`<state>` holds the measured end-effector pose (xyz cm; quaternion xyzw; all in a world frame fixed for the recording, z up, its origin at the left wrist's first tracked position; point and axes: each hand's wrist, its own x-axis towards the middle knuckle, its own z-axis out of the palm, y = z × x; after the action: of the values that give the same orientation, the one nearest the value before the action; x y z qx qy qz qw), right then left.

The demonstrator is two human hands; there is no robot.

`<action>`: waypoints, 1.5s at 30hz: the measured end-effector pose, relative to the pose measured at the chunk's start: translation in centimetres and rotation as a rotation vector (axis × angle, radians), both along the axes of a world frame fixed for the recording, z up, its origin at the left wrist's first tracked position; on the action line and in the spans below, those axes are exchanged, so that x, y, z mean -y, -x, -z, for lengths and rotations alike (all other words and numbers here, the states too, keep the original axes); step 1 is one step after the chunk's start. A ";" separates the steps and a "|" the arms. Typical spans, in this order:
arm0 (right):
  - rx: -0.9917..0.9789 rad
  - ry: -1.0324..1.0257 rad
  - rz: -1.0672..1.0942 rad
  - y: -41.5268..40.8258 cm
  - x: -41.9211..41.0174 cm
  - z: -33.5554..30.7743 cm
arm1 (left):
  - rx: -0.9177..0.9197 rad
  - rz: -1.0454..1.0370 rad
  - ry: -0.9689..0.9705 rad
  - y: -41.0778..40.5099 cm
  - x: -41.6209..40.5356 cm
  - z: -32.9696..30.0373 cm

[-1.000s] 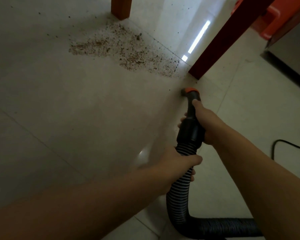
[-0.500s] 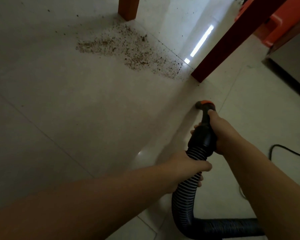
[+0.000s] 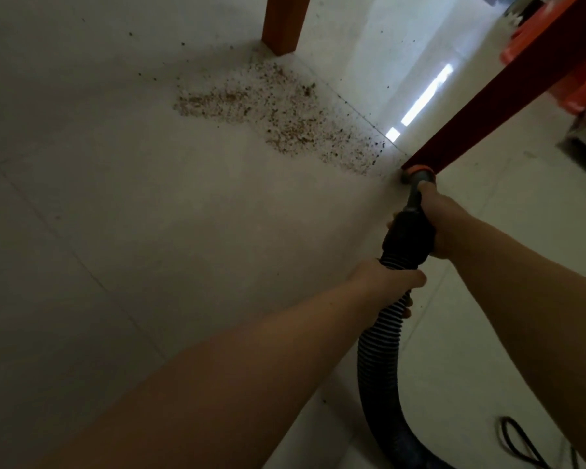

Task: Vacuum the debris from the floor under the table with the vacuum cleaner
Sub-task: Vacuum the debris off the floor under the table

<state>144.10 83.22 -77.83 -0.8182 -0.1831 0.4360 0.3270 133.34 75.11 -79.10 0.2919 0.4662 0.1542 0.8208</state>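
Debris (image 3: 278, 113), a scatter of brown and pale crumbs, lies on the pale tiled floor (image 3: 115, 214) toward twelve o'clock of the view. It spreads from the foot of the orange-brown table leg (image 3: 283, 23) at twelve o'clock down toward the dark red table leg (image 3: 481, 106) at two o'clock. A few stray specks sit apart from the main patch.

The vacuum hose (image 3: 384, 336), black and ribbed, curves up from five o'clock to a black handle section (image 3: 405, 236) and ends in an orange-ringed nozzle (image 3: 418, 174). That nozzle sits at the foot of the dark red leg, just beside the near edge of the crumbs at its nine o'clock; whether it touches the leg cannot be told.

The right hand (image 3: 435, 225) wraps its fingers around the handle just behind the nozzle, thumb lying forward along it. The left hand (image 3: 389, 282) curls round the ribbed hose directly below the handle, fingertips showing on the far side.

A black cord (image 3: 518, 441) loops on the floor at five o'clock. An orange plastic object (image 3: 521, 52), blurred, sits at two o'clock behind the dark red leg.
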 end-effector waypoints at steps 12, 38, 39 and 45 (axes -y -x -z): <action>-0.046 0.069 -0.183 2.6 1.3 -0.3 | 0.020 0.030 0.053 2.6 2.3 -0.6; -0.040 0.096 -0.651 6.3 -0.9 -2.8 | -0.129 -0.242 0.221 1.6 1.6 -4.4; -0.047 0.083 -0.664 6.9 -1.2 -2.4 | -0.124 -0.230 0.221 2.3 1.6 -4.5; 0.020 0.063 -0.686 10.9 -1.8 -1.7 | -0.109 -0.261 0.201 6.1 0.8 -2.9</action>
<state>133.21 85.02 -76.14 -0.7229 -0.4372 0.5179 0.1342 127.27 74.31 -76.17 0.1534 0.5572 0.1960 0.7922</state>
